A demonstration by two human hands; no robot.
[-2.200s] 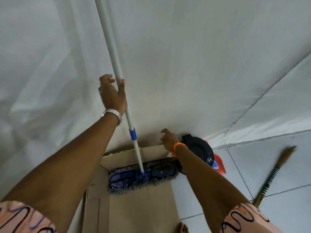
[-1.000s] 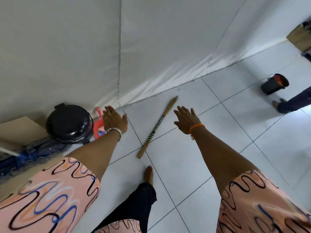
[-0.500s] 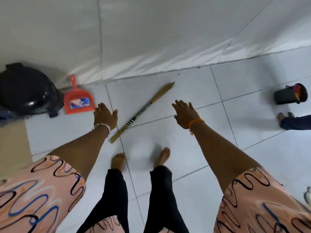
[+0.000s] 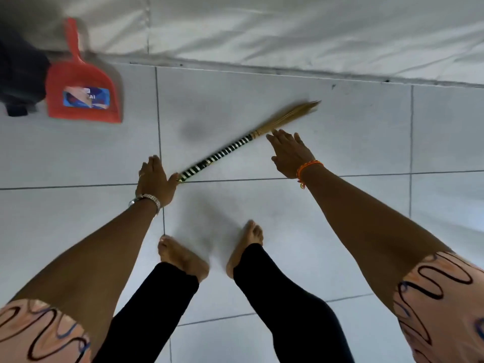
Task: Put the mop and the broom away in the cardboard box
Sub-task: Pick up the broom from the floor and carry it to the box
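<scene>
- Right, white tiled floor (image 4: pixel 262 82) fills most of the view w/ dark grout lines; pale fabric sheet (image 4: pixel 288 30) runs along the far edge.
- My legs in black leggings, bare feet planted on the tile, toes pointing toward the broom.
- Both arms stretched fwd & down, patterned peach sleeves at the bottom corners.
- Broom (image 4: pixel 235 148) lies flat on the floor in front of my feet, diagonal: bristle end up-right, black/white striped handle running down-left. Handle's butt end sits right at a grout crossing.
- Red dustpan (image 4: pixel 81 82) top left, handle pointing at the sheet, blue label on its face, well apart from the broom. A dark object (image 4: pixel 18 74) just beside it at the left edge, too blurred to name.
- Left hand (image 4: pixel 154 179), metal watch at the wrist: palm down, thumb right by the butt end of the handle. Can't tell if it's touching. Not closed around anything.
- Right hand (image 4: pixel 290 153), orange thread band on the wrist: fingers spread, flat, empty; fingertips just beside where the striped handle meets the bristles.
- Mop & cardboard box not in view.
</scene>
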